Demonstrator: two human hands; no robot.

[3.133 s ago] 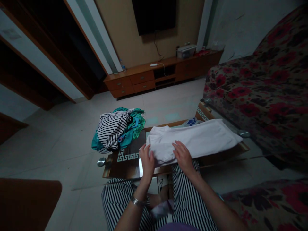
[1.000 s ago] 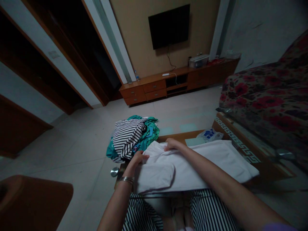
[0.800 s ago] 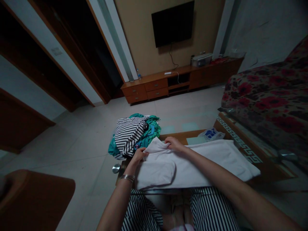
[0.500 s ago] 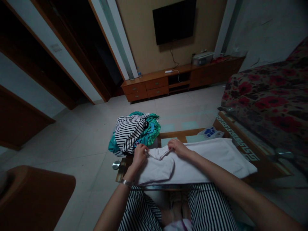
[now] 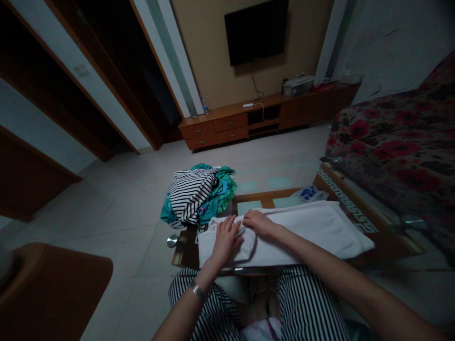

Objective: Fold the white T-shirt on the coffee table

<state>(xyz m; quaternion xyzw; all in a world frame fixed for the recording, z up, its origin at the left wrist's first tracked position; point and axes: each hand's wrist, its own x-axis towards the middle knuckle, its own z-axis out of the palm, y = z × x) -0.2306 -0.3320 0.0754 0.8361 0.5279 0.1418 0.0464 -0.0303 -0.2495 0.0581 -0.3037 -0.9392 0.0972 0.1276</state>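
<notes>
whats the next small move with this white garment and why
Probably fold the long right end of the white garment over toward the left. The left end already looks folded over under your left hand and right hand, while the right stretch still lies out flat and unfolded.
</notes>
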